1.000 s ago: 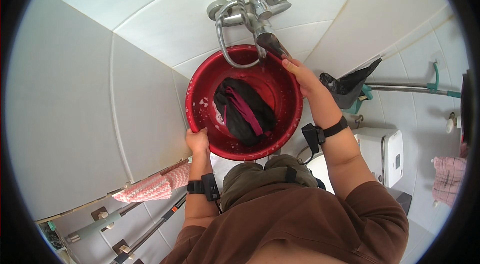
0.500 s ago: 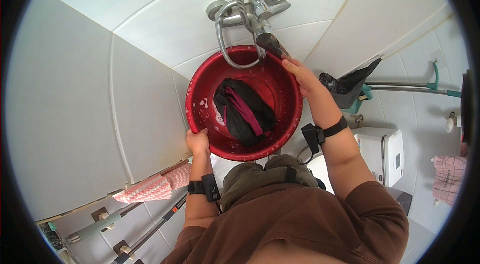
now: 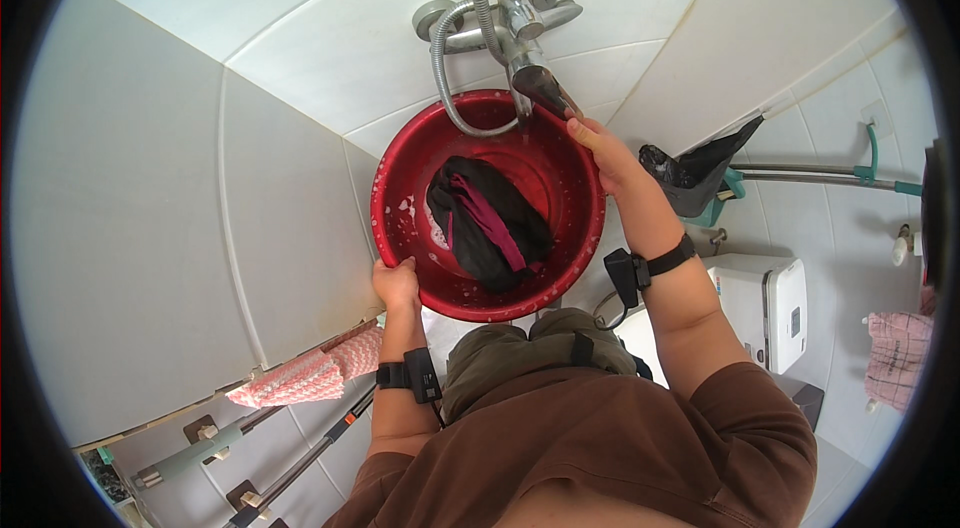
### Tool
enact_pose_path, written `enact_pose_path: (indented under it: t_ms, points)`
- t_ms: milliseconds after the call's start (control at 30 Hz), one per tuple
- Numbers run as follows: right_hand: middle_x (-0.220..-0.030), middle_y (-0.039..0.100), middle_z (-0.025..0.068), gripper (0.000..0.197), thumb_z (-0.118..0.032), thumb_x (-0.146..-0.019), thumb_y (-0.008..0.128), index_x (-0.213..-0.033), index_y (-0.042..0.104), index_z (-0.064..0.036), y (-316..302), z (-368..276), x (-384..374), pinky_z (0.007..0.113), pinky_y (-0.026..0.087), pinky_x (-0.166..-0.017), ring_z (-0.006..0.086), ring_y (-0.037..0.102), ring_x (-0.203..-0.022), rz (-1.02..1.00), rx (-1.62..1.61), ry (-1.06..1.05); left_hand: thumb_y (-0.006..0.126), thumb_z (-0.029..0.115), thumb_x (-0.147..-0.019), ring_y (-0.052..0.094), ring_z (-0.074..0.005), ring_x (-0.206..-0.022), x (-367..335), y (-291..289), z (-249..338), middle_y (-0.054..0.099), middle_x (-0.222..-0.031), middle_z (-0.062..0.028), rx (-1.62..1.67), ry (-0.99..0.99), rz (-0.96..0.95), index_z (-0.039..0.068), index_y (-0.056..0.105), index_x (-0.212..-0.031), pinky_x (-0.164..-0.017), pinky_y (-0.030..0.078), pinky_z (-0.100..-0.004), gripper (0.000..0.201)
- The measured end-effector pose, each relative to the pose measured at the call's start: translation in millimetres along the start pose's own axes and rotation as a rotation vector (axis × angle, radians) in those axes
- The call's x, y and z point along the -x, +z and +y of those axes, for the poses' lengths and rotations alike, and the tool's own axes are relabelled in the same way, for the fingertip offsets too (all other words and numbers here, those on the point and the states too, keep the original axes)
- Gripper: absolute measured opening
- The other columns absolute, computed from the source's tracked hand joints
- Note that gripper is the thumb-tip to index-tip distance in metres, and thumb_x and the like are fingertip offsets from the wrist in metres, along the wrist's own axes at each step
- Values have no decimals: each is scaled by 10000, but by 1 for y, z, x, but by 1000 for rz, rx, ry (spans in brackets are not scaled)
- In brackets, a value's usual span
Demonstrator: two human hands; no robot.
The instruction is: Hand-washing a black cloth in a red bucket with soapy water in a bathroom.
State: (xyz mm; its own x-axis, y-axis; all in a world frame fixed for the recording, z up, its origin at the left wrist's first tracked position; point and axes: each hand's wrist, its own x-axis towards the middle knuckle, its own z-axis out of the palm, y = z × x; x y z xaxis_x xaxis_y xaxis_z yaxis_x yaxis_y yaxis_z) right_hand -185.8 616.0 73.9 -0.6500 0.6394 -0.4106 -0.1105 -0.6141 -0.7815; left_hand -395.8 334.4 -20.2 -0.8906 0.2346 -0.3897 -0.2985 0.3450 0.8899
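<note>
A red plastic basin [image 3: 400, 180] is held below the wall faucet. Inside it lies a crumpled black garment with a magenta stripe [image 3: 490, 226], and patches of white suds cling to the basin's left inner wall. My left hand [image 3: 397, 283] is closed around the near-left rim. My right hand [image 3: 610, 160] grips the far-right rim, its fingers partly hidden beneath the basin and its thumb close to the tip of the faucet lever [image 3: 541, 88]. Whether thumb and lever touch, I cannot tell. The chrome faucet [image 3: 518, 20] overhangs the basin's far side.
A metal shower hose [image 3: 440, 68] loops down over the basin's far edge. To the right are a black plastic bag [image 3: 700, 168], metal poles [image 3: 800, 176] and a white appliance [image 3: 785, 313]. Pink-and-white cloth [image 3: 300, 375] hangs at the left, beside a grey panel [image 3: 130, 188].
</note>
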Motion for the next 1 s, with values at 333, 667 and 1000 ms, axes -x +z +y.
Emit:
enact_pose_path:
  t_ms: [333,667,1000]
  points:
    - [-1199,498,112,624,-350,-800,656,-1262,412,-9,-3,2,0,348,377,-947,209,474,-1105,5,-11,-9,585,-82,-686,592,-163,-660,3,1,2,629,-796,-76,-9,33,7,-8,570,-891,-619,479,-279,219]
    - [-1169,519,108,609,-365,-806,642,-1242,421,-3,-3,2,1,353,393,-930,207,494,-1078,-12,-60,-25,579,-88,-685,588,-164,-655,6,4,7,625,-810,-77,-19,-6,5,-1,564,-902,-618,479,-279,235]
    - [-1172,518,131,665,-392,-789,651,-1231,405,41,-3,3,2,356,393,-930,217,498,-1079,-4,-62,-23,585,-88,-683,587,-164,-648,2,3,3,625,-802,-77,-23,-10,4,1,562,-902,-610,480,-280,238]
